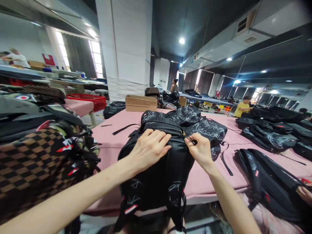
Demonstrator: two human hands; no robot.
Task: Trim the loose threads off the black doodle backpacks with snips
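Observation:
A black backpack (156, 182) with white scribbled drawings on its shoulder straps stands before me at the table edge, strap side towards me. My left hand (153, 146) lies across its top, fingers bent over the edge by the zipper and gripping the fabric. At the top right corner, my right hand (200, 149) pinches a zipper pull (184, 134) between thumb and fingers. Behind it, several black backpacks with white line drawings (209, 128) lie in a pile.
The pink table (109, 148) carries a cardboard box (141, 103) and a thin dark tool (106, 125). Checkered bags (31, 162) are heaped at left, near a red crate (89, 101). More black backpacks (268, 133) lie right, where another person's hand (304, 195) touches one. A white pillar (125, 48) rises behind.

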